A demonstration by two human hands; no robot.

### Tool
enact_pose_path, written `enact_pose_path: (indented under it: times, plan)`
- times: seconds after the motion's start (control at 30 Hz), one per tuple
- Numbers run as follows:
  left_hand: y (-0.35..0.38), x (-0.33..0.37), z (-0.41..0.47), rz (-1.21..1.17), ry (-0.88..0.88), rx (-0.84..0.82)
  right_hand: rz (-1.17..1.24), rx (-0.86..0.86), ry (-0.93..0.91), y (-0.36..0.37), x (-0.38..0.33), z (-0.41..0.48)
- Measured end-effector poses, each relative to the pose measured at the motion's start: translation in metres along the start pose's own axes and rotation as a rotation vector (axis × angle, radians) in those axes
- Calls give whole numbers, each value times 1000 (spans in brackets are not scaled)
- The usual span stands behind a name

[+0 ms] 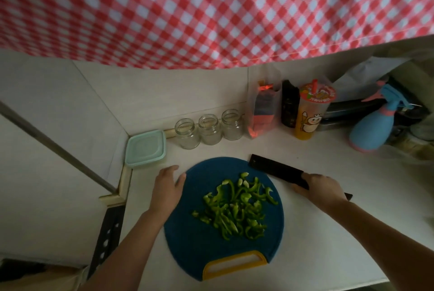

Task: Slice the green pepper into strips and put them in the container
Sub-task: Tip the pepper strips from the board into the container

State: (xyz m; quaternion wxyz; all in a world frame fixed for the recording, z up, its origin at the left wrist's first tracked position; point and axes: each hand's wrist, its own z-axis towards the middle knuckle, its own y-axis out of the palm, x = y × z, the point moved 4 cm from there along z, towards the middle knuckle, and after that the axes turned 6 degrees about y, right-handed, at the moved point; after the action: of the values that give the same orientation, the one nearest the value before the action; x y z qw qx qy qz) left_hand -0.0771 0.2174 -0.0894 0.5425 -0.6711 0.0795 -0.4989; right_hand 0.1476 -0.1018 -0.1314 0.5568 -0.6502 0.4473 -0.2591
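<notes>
- The green pepper strips (pixel 234 208) lie in a loose heap in the middle of the blue cutting board (pixel 187 243). They point at mixed angles, many running roughly near to far, and no whole piece shows among them, so the slicing looks done.
- The container (pixel 145 148), a pale green square box, sits to the far left of the heap in the counter's corner, well apart from the board. Its lid seems to be on, though the dim view makes that uncertain.
- The left hand (pixel 168 185) rests on the board's left rim with its fingers relaxed, holding nothing. It lies between the heap and the container, so it is the nearer hand.
- The right hand (pixel 323 188) grips the handle of the black knife (pixel 274 168) just past the board's far right edge, blade pointing far-left.
- The transfer likely needs the container opened and brought beside the board.
- The white counter (pixel 328 232) also carries three glass jars (pixel 209 130), a drink cup (pixel 310 114) and a blue spray bottle (pixel 375 126); a red checked cloth (pixel 211 9) hangs behind.
</notes>
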Motion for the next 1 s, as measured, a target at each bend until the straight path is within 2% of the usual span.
enact_pose_path:
  times: [0.2, 0.33, 0.5, 0.63, 0.73, 0.9, 1.0]
  plan:
    - [-36, -20, 36, 220, 136, -5, 19, 11, 1, -5, -20, 21]
    - [-51, -54, 56, 280, 56, -59, 7, 58, 3, -9, -29, 30]
    - [-55, -86, 72, 324, -35, -117, 35, 36, 65, -13, -37, 33]
    - [-53, -90, 76, 365, -50, -110, 18, 8, 127, -14, -39, 34]
    - [-53, -99, 77, 340, -72, -72, 122, 26, 197, -19, -45, 30]
    - [-54, -104, 81, 368, -49, -32, 221, 83, 163, -30, -60, 18]
    - [-50, -97, 74, 394, 43, -37, 282, 80, 122, -40, -75, 10]
